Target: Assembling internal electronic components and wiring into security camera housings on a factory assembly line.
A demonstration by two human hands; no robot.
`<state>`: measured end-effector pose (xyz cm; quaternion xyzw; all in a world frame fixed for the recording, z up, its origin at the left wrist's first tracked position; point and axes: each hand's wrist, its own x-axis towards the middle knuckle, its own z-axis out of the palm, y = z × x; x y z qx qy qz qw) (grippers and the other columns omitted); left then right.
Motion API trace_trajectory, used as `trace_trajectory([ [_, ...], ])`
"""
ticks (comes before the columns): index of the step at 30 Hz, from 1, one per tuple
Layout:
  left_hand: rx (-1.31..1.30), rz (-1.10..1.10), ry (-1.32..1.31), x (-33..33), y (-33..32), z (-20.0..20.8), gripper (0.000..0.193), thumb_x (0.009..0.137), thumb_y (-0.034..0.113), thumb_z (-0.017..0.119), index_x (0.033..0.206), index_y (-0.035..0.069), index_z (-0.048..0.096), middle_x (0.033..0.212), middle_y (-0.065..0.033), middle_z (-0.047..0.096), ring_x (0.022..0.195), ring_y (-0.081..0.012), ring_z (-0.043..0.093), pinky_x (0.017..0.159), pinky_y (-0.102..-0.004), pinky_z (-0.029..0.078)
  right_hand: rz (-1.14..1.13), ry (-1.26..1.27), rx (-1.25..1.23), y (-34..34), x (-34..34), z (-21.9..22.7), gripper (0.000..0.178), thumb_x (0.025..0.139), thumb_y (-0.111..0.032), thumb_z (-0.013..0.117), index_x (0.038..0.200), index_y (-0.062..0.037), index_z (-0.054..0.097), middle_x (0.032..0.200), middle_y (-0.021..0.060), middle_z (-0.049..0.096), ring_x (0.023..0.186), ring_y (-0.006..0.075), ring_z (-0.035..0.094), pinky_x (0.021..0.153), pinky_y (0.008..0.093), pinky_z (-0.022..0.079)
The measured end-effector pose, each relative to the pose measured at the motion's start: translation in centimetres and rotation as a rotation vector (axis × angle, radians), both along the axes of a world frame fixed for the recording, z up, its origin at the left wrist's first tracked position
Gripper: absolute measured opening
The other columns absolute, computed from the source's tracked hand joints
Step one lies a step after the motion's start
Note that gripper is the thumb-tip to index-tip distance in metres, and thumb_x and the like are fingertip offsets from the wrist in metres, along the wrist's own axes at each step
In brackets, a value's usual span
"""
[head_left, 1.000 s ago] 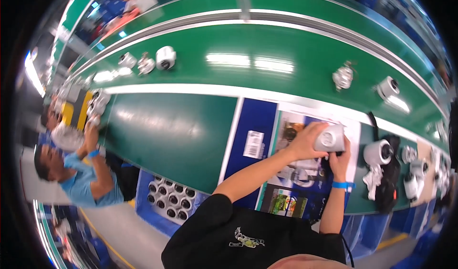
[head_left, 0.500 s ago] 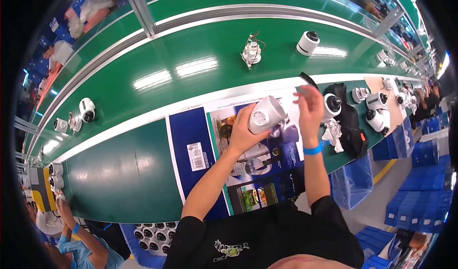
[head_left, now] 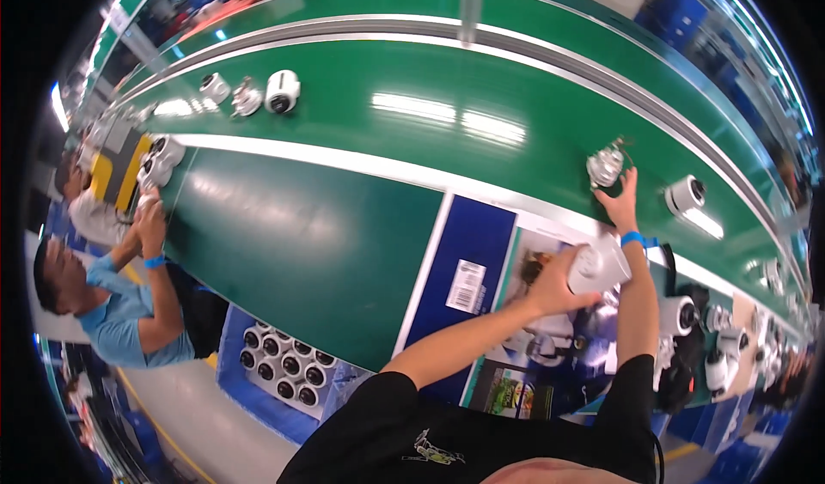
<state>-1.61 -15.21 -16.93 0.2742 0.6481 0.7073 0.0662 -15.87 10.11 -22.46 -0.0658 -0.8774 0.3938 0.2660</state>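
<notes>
My left hand (head_left: 554,288) grips a white, cup-like camera housing (head_left: 603,265) above the printed sheets on the workbench. Stretched out past it, my right hand (head_left: 620,205) is at the near side of a white and silver camera inner assembly (head_left: 605,166) with thin wires on the green belt. Thumb and fingers there are spread, with a dark gap between them; blur hides whether they touch the part. To the right of that hand, a white camera (head_left: 685,194) with a black lens end lies on the belt.
Further left on the belt (head_left: 344,140) are another white camera (head_left: 282,91) and small parts. A blue bin (head_left: 236,372) of several cameras stands below the bench. A co-worker in a blue shirt (head_left: 129,304) works at the left. More cameras (head_left: 679,316) sit at the right.
My view has swung left. My right hand has gone from beside the housing out to the inner assembly on the belt. The left hand keeps hold of the housing.
</notes>
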Motion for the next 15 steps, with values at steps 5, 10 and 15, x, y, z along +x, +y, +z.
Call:
trace_trajectory([
  [5,-0.045,0.019,-0.05,-1.5,1.2,-1.5,0.088,0.062,0.034,0.081,0.131,-0.001,0.039,0.123,-0.0192,0.051,0.116,-0.0296,0.05,0.099,-0.0374,0.038,0.142,0.003,-0.278,-1.0,-3.6,-1.7,0.114,0.059,-0.004,0.082,0.144,0.0005,0.006,0.14,0.0206,0.035,0.125,0.0307,0.043,0.103,0.0382,0.038],
  [10,-0.032,0.045,-0.099,-1.8,1.2,-0.1,0.09,0.063,0.035,0.08,0.133,0.0,0.037,0.123,-0.0182,0.051,0.115,-0.0271,0.05,0.098,-0.0367,0.039,0.172,-0.045,-0.33,-1.2,-6.0,-0.5,0.111,0.061,-0.004,0.083,0.144,0.0014,0.008,0.125,0.0165,0.051,0.112,0.0249,0.053,0.096,0.0333,0.043],
  [15,-0.027,0.034,-0.111,-0.1,0.8,-0.9,0.09,0.062,0.035,0.081,0.133,0.0,0.037,0.124,-0.0179,0.05,0.116,-0.0272,0.05,0.099,-0.0368,0.038,0.226,-0.019,-0.394,-3.0,-3.3,-2.1,0.107,0.063,-0.003,0.081,0.144,0.0021,0.011,0.122,0.017,0.052,0.109,0.0243,0.055,0.094,0.033,0.044],
])
